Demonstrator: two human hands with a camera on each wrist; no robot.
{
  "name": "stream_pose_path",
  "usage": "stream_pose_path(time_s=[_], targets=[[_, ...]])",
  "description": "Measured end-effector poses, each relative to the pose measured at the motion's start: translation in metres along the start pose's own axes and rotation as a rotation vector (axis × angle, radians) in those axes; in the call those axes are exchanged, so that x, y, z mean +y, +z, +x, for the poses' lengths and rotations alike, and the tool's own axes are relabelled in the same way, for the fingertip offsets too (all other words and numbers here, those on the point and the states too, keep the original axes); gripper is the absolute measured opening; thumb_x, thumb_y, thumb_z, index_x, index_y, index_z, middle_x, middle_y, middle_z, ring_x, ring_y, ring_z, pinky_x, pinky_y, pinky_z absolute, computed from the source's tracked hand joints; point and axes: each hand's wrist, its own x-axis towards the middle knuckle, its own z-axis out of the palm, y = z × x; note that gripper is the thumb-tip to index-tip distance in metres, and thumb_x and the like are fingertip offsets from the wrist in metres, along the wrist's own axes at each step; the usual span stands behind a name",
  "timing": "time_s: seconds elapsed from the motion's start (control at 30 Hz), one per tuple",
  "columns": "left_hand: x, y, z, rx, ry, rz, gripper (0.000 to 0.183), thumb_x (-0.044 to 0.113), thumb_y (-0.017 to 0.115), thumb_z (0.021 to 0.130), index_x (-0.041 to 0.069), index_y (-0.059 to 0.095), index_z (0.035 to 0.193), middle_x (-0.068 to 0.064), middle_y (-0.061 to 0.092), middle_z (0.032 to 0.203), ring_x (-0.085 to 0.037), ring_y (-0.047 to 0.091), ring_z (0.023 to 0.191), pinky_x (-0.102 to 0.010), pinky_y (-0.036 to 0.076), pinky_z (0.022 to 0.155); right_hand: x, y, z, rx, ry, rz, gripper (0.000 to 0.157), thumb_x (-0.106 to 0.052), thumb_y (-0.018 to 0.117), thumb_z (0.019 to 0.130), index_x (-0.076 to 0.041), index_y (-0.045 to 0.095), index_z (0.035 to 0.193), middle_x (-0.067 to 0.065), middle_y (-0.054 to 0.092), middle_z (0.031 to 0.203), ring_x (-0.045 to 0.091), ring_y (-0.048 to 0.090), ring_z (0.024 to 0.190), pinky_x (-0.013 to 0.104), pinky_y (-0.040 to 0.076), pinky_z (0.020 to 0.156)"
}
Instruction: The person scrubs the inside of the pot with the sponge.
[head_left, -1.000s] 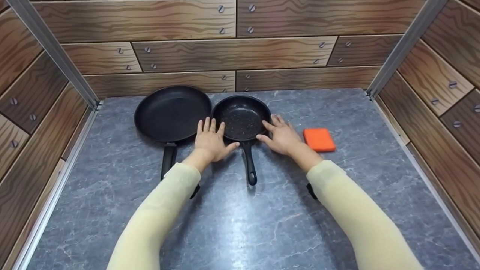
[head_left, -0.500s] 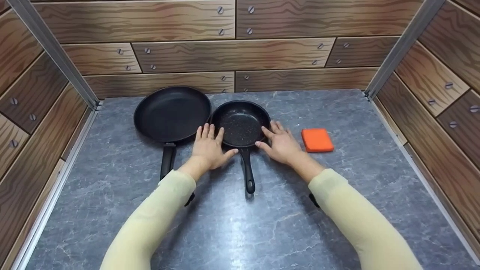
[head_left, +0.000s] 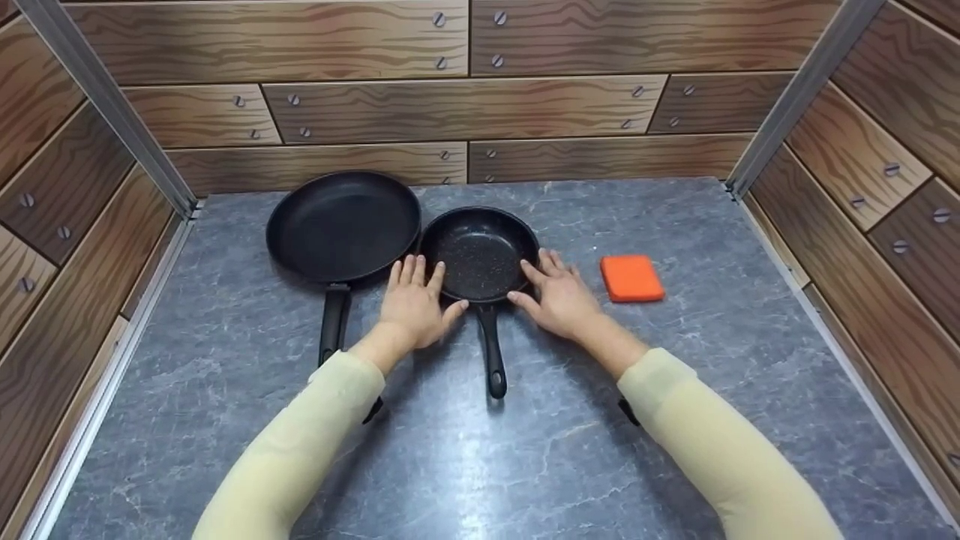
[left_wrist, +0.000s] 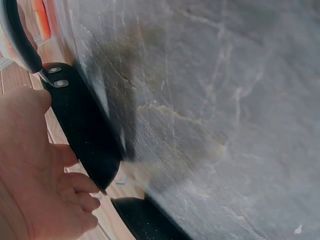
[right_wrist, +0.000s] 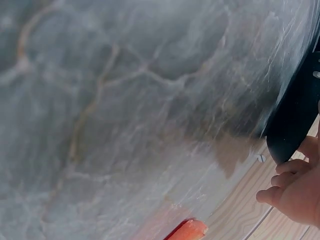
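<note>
A small black frying pan (head_left: 484,259) with a speckled inside lies mid-table, its handle pointing towards me. My left hand (head_left: 414,306) is at its left rim, fingers spread and straight, thumb by the handle's base. On the opposite side, my right hand (head_left: 561,301) touches the rim with extended fingers. In the left wrist view the fingertips lie along the pan's dark outer wall (left_wrist: 82,125). The right wrist view has the fingers against the same wall (right_wrist: 295,107). Close on the left stands a larger black frying pan (head_left: 345,225), the end of its handle hidden by my left sleeve.
An orange square pad (head_left: 631,278) lies right of my right hand on the grey marbled tabletop (head_left: 480,465). Wood-patterned panels (head_left: 465,109) enclose the back and both sides, with metal posts (head_left: 806,97) at the rear corners.
The small frying pan has slid a short way towards me, handle first, with both hands moving back along with it. The larger frying pan and the orange pad stay put.
</note>
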Motion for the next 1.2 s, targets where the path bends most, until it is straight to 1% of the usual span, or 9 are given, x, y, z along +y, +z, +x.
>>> stream_pose_path(time_s=[0.2,0.5,0.77,0.9,1.07,1.2], targets=[[0.001,0.002,-0.007,0.011,0.005,0.001,0.084,0.067,0.028,0.109,0.008,0.023,0.169,-0.028,0.02,0.171,-0.043,0.014,0.16,-0.053,0.005,0.13,-0.003,0.003,-0.007,-0.001,0.007,0.012,0.077,-0.063,0.047,0.107,-0.012,0.04,0.164,0.027,0.023,0.17,0.043,0.021,0.159,0.065,0.022,0.124],[0.001,0.006,-0.02,0.057,0.018,-0.016,0.082,0.064,0.033,0.11,0.006,0.029,0.168,-0.031,0.025,0.169,-0.045,0.018,0.159,-0.054,0.01,0.13,-0.01,0.004,-0.017,-0.017,0.018,0.022,0.078,-0.064,0.046,0.107,-0.013,0.038,0.165,0.025,0.021,0.17,0.041,0.018,0.159,0.063,0.019,0.126],[0.001,0.007,-0.029,0.071,0.026,-0.014,0.081,0.063,0.032,0.11,0.006,0.03,0.167,-0.032,0.025,0.168,-0.046,0.02,0.159,-0.054,0.011,0.13,-0.013,0.005,-0.025,0.001,-0.008,0.013,0.078,-0.063,0.046,0.107,-0.012,0.039,0.165,0.027,0.023,0.169,0.044,0.022,0.158,0.064,0.021,0.125],[0.002,0.008,-0.034,0.09,0.03,-0.031,0.08,0.062,0.036,0.11,0.005,0.032,0.166,-0.032,0.027,0.167,-0.046,0.021,0.158,-0.055,0.012,0.13,-0.015,0.006,-0.03,0.007,-0.014,-0.003,0.078,-0.063,0.046,0.107,-0.011,0.039,0.164,0.028,0.024,0.168,0.044,0.022,0.158,0.065,0.021,0.125],[0.004,0.009,-0.041,0.087,0.033,-0.05,0.08,0.062,0.037,0.11,0.005,0.031,0.167,-0.032,0.026,0.167,-0.047,0.021,0.158,-0.055,0.012,0.13,-0.018,0.008,-0.038,0.016,-0.016,-0.005,0.078,-0.062,0.048,0.107,-0.009,0.04,0.164,0.029,0.025,0.168,0.045,0.022,0.158,0.065,0.021,0.125],[0.004,0.01,-0.046,0.09,0.034,-0.063,0.079,0.06,0.039,0.11,0.005,0.032,0.166,-0.032,0.025,0.167,-0.046,0.022,0.158,-0.055,0.012,0.13,-0.02,0.01,-0.042,0.025,-0.02,-0.004,0.078,-0.062,0.049,0.107,-0.009,0.041,0.163,0.029,0.026,0.168,0.045,0.024,0.157,0.064,0.023,0.124]])
